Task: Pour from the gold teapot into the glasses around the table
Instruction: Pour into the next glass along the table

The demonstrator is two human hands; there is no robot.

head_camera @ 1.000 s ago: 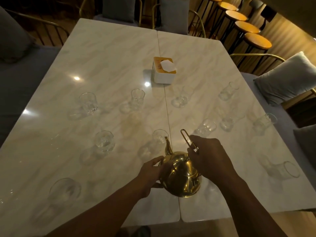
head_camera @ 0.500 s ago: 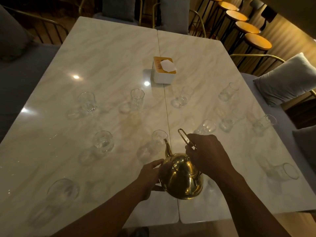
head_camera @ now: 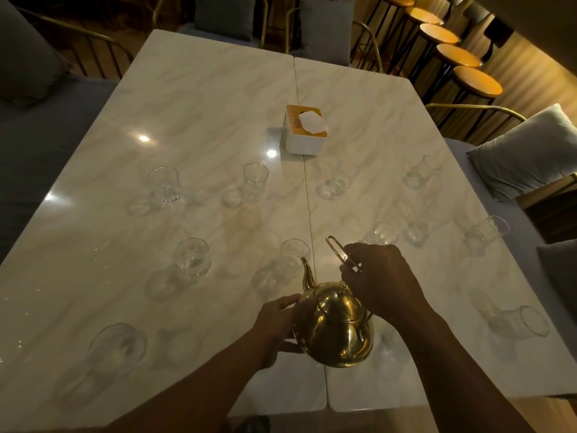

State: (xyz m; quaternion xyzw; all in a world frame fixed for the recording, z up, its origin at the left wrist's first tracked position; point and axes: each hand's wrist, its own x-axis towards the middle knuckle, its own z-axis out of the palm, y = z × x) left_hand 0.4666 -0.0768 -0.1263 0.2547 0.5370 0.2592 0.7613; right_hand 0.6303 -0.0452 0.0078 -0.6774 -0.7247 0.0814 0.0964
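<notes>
The gold teapot [head_camera: 335, 326] is near the table's front edge, tilted forward. Its spout tip sits at the rim of a clear glass [head_camera: 292, 256] just beyond it. My right hand [head_camera: 379, 276] is closed around the teapot's wire handle. My left hand [head_camera: 276, 323] cups the left side of the pot's body. Several more clear glasses stand around the marble table [head_camera: 203, 114], among them one at the left [head_camera: 191, 257], one further back [head_camera: 256, 181] and one just past my right hand [head_camera: 382, 234]. I cannot make out liquid in any glass.
A white tissue box [head_camera: 304, 129] with a wooden lid stands at mid table on the seam. Grey cushions and gold-framed chairs ring the table; a row of round stools [head_camera: 476, 81] is at the back right. A glass [head_camera: 520, 321] sits close to the right edge.
The teapot has tipped a little further forward toward the glass in front of it. Both hands keep their hold.
</notes>
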